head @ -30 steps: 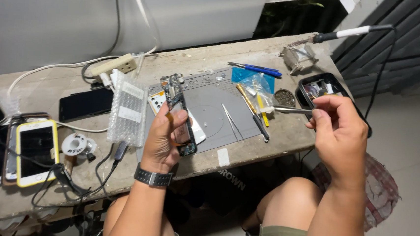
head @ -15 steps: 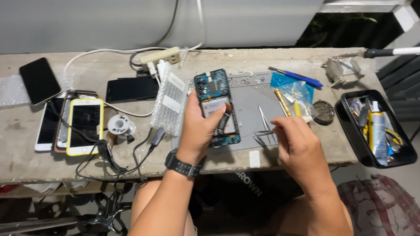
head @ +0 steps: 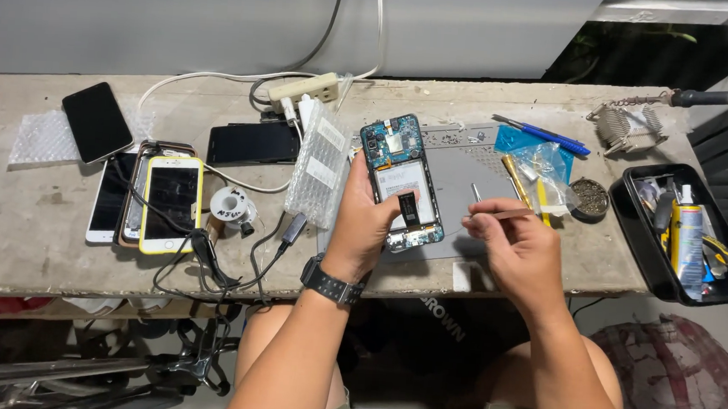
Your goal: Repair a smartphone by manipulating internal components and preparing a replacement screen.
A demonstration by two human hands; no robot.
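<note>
Since the earlier frames the right hand (head: pixel 519 249) has come back from the black tray (head: pixel 635 240) at the right edge of the workbench (head: pixel 38 224) to just beside the phone. Now it pinches a slim pair of tweezers (head: pixel 500 212), tips pointing left toward the opened phone (head: pixel 401 181) — near it, not touching. That phone, back cover off, with blue circuit board and battery showing, is gripped by its left side in the left hand (head: pixel 362 226), thumb over its lower part; it is held tilted over the grey work mat (head: pixel 469 173) near the front edge, at the bench's middle. A black wristwatch (head: pixel 331 282) sits on the left wrist.

Toward the left edge lie several phones — one with a yellow case (head: pixel 171 204) — among black cables. A bubble-wrap sleeve (head: pixel 320 163) lies just left of the mat. At the back edge rests a white power strip (head: pixel 304 87); near the back right corner, a soldering-iron stand (head: pixel 626 125).
</note>
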